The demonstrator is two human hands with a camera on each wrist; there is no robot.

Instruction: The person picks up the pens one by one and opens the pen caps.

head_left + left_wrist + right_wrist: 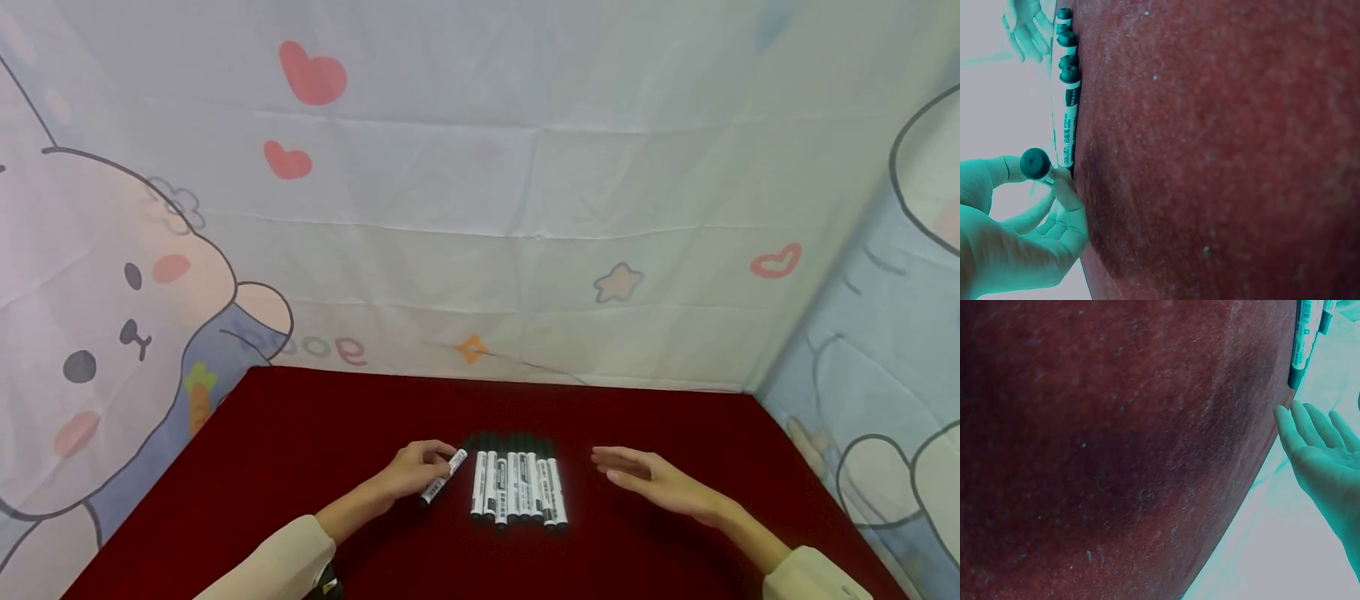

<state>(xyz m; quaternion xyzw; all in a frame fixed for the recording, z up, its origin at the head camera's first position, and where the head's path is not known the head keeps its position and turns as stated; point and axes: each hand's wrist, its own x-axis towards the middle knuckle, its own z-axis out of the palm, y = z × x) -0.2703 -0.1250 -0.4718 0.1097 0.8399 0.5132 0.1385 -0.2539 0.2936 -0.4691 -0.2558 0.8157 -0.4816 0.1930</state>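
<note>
The left grip (408,472) pinches a marker (437,488) beside the marker row (522,483) on the desk (315,433); the right grip (663,483), fingers extended, is empty. Lining up seems underway; next likely calls for careful alignment.

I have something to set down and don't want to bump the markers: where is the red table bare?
Bare patches: the left side of the red table, outside the left hand; the strip between the marker row and the patterned backdrop; a narrow gap between row and right hand. Crowded: the row itself, plus the held marker close beside it.
</note>
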